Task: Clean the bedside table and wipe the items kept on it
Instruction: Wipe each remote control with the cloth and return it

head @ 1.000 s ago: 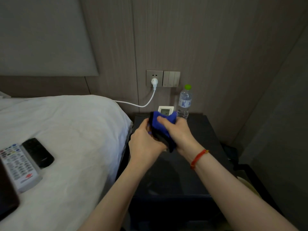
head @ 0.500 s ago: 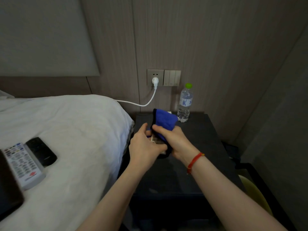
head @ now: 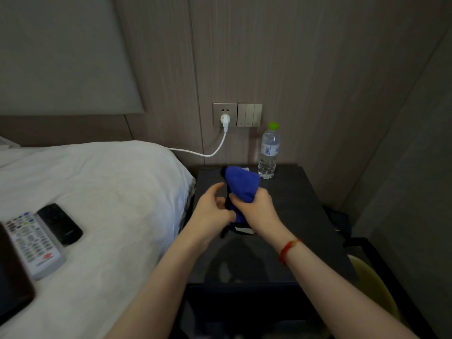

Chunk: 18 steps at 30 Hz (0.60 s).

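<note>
Above the dark bedside table, my right hand is shut on a bunched blue cloth with black trim. My left hand meets it from the left, fingers gripping the lower part of the bundle and thumb raised. Under the hands a small item with a white edge pokes out of the cloth; the rest of it is hidden. A sliver of a white object shows behind the cloth's top. A clear water bottle with a green cap stands upright at the table's back edge.
Left of the table is a bed with a white sheet. On it lie a grey remote, a black remote and a dark flat object. A white plug and cable hang from the wall socket. A yellowish round object sits low right.
The hands and cloth have moved back from the table's rear toward its middle. The white display at the back, plain to see a second ago, is now almost covered by the cloth.
</note>
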Each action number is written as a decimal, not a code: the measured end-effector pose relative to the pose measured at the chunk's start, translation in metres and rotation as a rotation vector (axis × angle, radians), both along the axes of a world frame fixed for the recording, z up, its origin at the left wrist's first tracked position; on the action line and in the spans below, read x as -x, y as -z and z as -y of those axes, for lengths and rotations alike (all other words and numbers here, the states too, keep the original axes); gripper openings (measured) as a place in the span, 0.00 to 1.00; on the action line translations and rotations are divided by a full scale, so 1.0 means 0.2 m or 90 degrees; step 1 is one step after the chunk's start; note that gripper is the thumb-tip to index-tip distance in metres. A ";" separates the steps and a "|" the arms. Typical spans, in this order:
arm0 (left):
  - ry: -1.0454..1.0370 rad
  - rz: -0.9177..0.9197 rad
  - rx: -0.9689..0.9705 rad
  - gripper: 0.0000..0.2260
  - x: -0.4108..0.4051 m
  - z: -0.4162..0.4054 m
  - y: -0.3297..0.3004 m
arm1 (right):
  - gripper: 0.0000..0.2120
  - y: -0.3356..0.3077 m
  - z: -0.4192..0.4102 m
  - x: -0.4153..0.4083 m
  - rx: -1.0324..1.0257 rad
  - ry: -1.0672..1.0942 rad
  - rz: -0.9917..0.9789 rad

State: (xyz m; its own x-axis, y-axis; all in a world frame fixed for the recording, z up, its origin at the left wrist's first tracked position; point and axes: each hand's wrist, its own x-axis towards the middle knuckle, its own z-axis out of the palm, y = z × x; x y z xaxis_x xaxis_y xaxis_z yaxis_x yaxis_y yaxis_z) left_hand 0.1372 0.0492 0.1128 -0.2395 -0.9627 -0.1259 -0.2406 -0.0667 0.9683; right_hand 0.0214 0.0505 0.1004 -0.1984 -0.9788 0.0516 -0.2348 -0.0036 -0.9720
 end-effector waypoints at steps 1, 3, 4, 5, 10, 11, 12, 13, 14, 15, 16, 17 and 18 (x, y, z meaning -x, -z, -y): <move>-0.023 -0.021 -0.005 0.27 0.00 0.01 -0.02 | 0.08 0.00 0.00 -0.01 0.014 -0.015 -0.068; -0.107 -0.058 0.004 0.16 -0.02 0.04 -0.05 | 0.15 -0.01 0.00 -0.01 0.031 -0.019 -0.185; -0.163 -0.084 0.014 0.12 -0.03 0.05 -0.07 | 0.18 -0.01 0.00 0.00 0.050 -0.009 -0.241; -0.204 -0.116 0.016 0.08 -0.05 0.06 -0.08 | 0.20 -0.02 0.00 0.01 0.069 -0.004 -0.290; -0.085 -0.120 0.004 0.08 -0.09 0.07 -0.18 | 0.16 -0.03 -0.05 0.05 0.125 -0.060 -0.429; -0.066 -0.075 0.027 0.07 -0.07 0.07 -0.19 | 0.17 -0.04 -0.06 0.05 0.138 -0.056 -0.448; -0.065 -0.036 0.050 0.05 -0.05 0.06 -0.19 | 0.18 -0.04 -0.06 0.04 0.151 -0.051 -0.466; -0.078 -0.016 0.064 0.06 -0.04 0.06 -0.19 | 0.20 -0.05 -0.07 0.04 0.157 -0.049 -0.478; -0.095 -0.016 0.068 0.07 -0.03 0.06 -0.19 | 0.20 -0.06 -0.07 0.03 0.162 -0.051 -0.475; -0.107 -0.041 0.058 0.07 -0.03 0.07 -0.20 | 0.21 -0.07 -0.08 0.03 0.164 -0.059 -0.457; -0.115 -0.085 0.037 0.06 -0.04 0.08 -0.22 | 0.21 -0.08 -0.08 0.03 0.164 -0.072 -0.433; -0.121 -0.139 0.013 0.06 -0.06 0.09 -0.23 | 0.21 -0.08 -0.09 0.03 0.158 -0.086 -0.414; -0.129 -0.199 -0.013 0.06 -0.07 0.10 -0.24 | 0.22 -0.09 -0.09 0.04 0.150 -0.099 -0.405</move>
